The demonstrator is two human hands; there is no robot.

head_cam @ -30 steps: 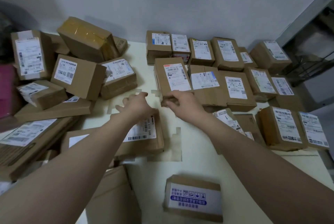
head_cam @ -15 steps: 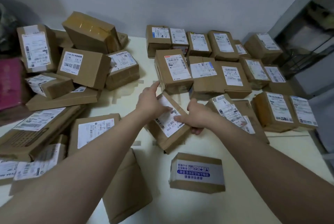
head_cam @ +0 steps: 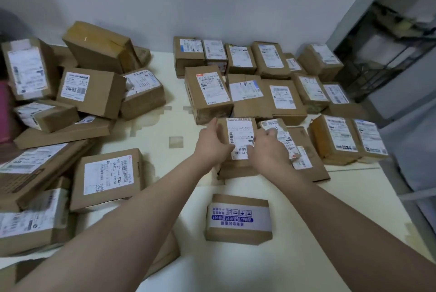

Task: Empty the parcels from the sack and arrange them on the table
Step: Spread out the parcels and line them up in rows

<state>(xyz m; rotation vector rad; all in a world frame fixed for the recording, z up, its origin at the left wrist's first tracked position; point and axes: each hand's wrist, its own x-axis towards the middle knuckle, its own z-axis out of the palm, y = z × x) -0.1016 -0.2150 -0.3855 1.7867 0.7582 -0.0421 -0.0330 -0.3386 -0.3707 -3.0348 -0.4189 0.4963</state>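
A brown parcel with a white label (head_cam: 240,136) lies flat on the cream table (head_cam: 160,157), squeezed in below a bigger upright box (head_cam: 207,93) and left of a crumpled parcel (head_cam: 280,136). My left hand (head_cam: 212,143) presses on the parcel's left edge with the thumb raised. On its right edge my right hand (head_cam: 266,150) holds it, fingers bent over the label. Rows of labelled brown parcels (head_cam: 271,60) fill the right back of the table. No sack is in view.
A loose heap of bigger boxes (head_cam: 92,89) covers the left side. A small box with a blue-printed white band (head_cam: 238,218) sits near the front. A flat parcel (head_cam: 108,176) lies left of my arms. Metal shelving (head_cam: 389,51) stands at the right.
Both hands lifted the labelled parcel from front of centre, turned it, and set it down flat to the right, in line with the arranged rows.
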